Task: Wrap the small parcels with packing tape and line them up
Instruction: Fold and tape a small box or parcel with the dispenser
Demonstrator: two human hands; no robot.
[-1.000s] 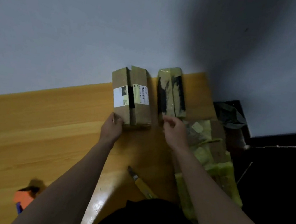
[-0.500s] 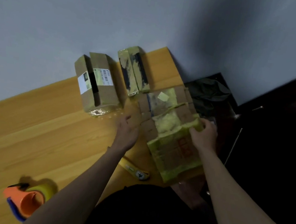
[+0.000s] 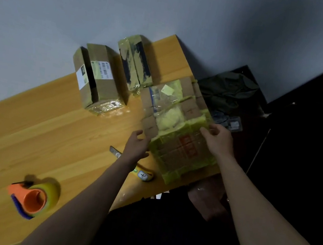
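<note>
Fingers of the right hand (image 3: 217, 139) are curled on the flattened carton's (image 3: 178, 128) far edge, having left the two standing parcels (image 3: 98, 77); beside its near edge, the left hand's (image 3: 136, 144) fingers are now spread, so another wrap likely begins.

Wooden table (image 3: 31, 136) bears parcels (image 3: 98, 81), tape dispenser (image 3: 32, 198), perhaps a knife (image 3: 140, 171).

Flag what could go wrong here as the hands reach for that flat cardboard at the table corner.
The flattened cardboard overhangs the table edge; only the right hand pinches it, so it may tip off. The left hand hovers right above the box cutter, risking a nick. Dragging the cardboard could bump the taped parcel out of line.
</note>
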